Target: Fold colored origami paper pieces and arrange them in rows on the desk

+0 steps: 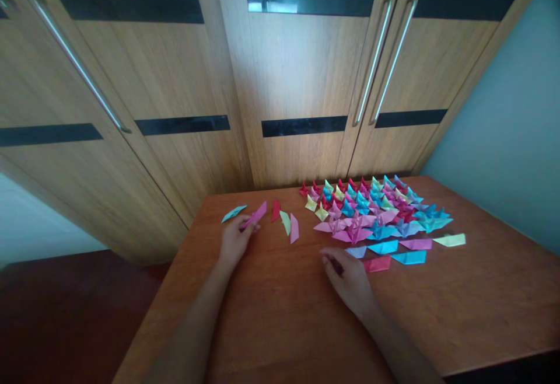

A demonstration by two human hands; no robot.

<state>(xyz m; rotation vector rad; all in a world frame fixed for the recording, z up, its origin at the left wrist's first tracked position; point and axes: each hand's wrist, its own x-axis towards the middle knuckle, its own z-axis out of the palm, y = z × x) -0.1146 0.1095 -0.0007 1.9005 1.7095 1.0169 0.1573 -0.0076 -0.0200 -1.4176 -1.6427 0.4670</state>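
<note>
My left hand (236, 241) is above the left part of the wooden table, its fingers closed on a magenta folded paper strip (257, 215). Just beyond it lies a light blue folded strip (234, 213). To its right are a red strip (275, 210), a pale green strip (286, 222) and a pink strip (294, 228). My right hand (345, 276) rests on the table with curled fingers, thumb and index tips close together, nothing visible between them. A lavender strip (356, 252) and a red strip (377, 264) lie beside it.
Many small origami pieces (361, 203) in several colours stand in rows at the back right of the table (280, 320). More folded strips (409, 257) lie in front of them. A wooden wardrobe (301, 69) with metal handles stands directly behind; a pale wall (503, 121) rises at right.
</note>
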